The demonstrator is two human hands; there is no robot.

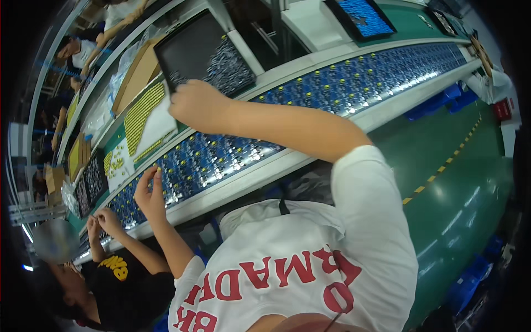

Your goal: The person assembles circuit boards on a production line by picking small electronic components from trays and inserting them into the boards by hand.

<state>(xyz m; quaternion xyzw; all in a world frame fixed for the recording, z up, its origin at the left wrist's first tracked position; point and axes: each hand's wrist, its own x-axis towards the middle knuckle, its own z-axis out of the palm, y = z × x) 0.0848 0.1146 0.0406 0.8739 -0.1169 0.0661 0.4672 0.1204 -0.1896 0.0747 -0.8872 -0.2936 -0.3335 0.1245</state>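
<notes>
My right arm stretches across the line of blue circuit boards (215, 160). At its end, my right hand (196, 108) is curled at the near left corner of a black tray (185, 47) with a heap of small dark metallic parts (228, 69). Its fingertips are mostly hidden, so whatever they hold cannot be made out. Over the left part of the boards, my left hand (149, 193) is raised with thumb and forefinger pinched together. A tiny yellowish spot shows at those fingertips, too small to name. Small yellow pieces dot the boards.
Behind the boards lies a white sheet with rows of yellow parts (142, 119), and loose yellow parts (115, 163) beside it. A co-worker's hands (105, 221) work close on my left. A tray of blue parts (359, 19) stands far right, near another person's arm (482, 58).
</notes>
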